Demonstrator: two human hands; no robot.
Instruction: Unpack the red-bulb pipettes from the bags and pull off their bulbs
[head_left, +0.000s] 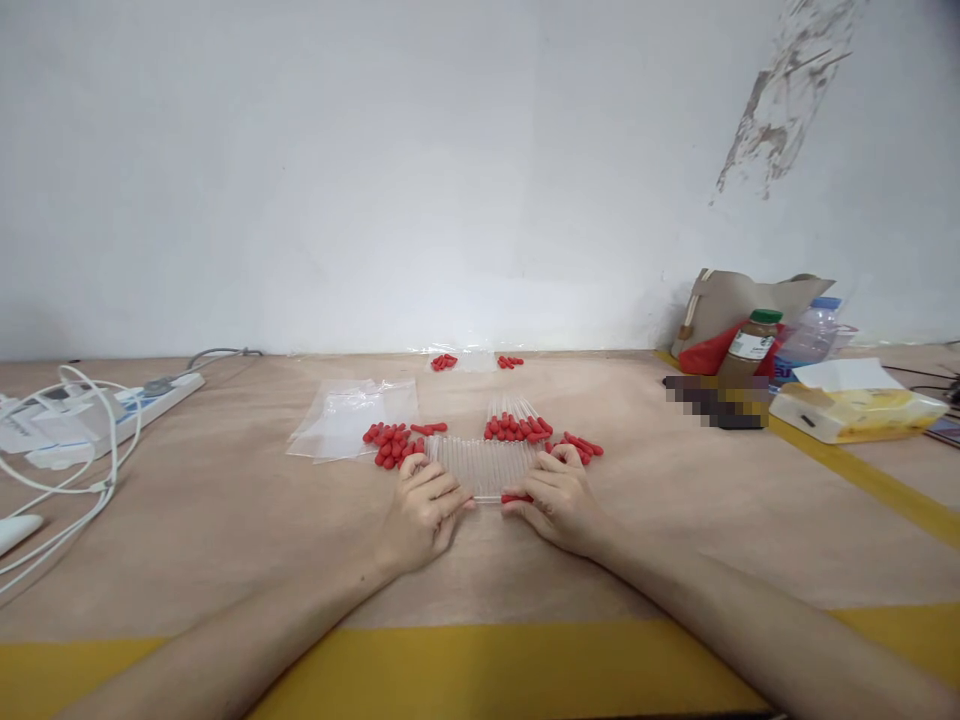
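My left hand [429,505] is closed, its thumb and fingertips pinching the left end of a thin clear dropper tube [487,499]. On the tube's right end is a red rubber bulb [516,498], pinched by my right hand [555,500]; how far it sits over the tube is hidden. Just beyond, a row of clear tubes [484,465] lies side by side between my hands. A pile of loose red bulbs [391,447] is by my left hand, and more red bulbs [583,447] are behind my right. Droppers with red bulbs [517,427] lie bunched behind the row.
Clear plastic bags [352,420] lie at the back left. Bags with red bulbs [444,363] rest by the wall. A power strip [150,400] with white cables is far left. A green-capped bottle [750,350], a tote bag [739,295] and a tissue pack [855,410] stand right.
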